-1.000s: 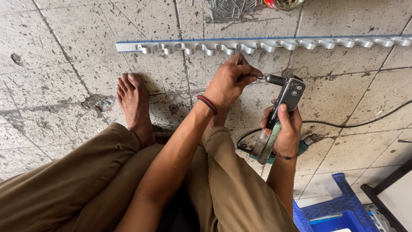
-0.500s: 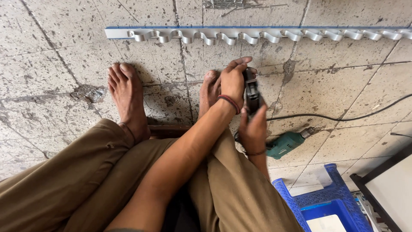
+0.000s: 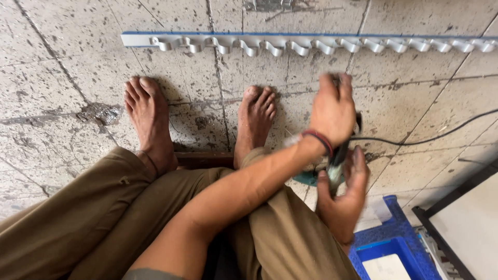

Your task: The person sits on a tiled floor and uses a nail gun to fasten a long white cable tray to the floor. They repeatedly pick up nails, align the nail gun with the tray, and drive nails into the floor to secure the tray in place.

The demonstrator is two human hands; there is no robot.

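Drill (image 3: 334, 168), a dark power tool with a teal body, is sitting between the two hands, its long axis running roughly up and down the picture, nose pointing away from the person toward the white rail (image 3: 311, 44). Most of it is hidden and blurred, so its exact tilt is hard to tell. The right hand (image 3: 343, 199) is cupping it from below and from the near side, fingers curling up around the grip, and is the nearer of the two to the tool's handle. The left hand (image 3: 333, 109) is reaching across the body and lying over the far, upper end, fingers loosely spread and smeared by motion; whether it is pinching the chuck or only resting on it I cannot tell. A red band is circling that wrist. A black cord (image 3: 430, 136) is trailing off to the right of the hands across the tiled floor (image 3: 67, 67).

Beyond the hands, the rail with its row of curled hooks is lying crosswise, its long axis left to right, well apart from the tool. Two bare feet (image 3: 150, 116) are resting left of the hands. A blue crate (image 3: 394, 236) is standing just right of the right hand.

Compared with half a second ago, the left hand is sitting higher over the tool, the teal body is now mostly covered, and both feet are showing fully.
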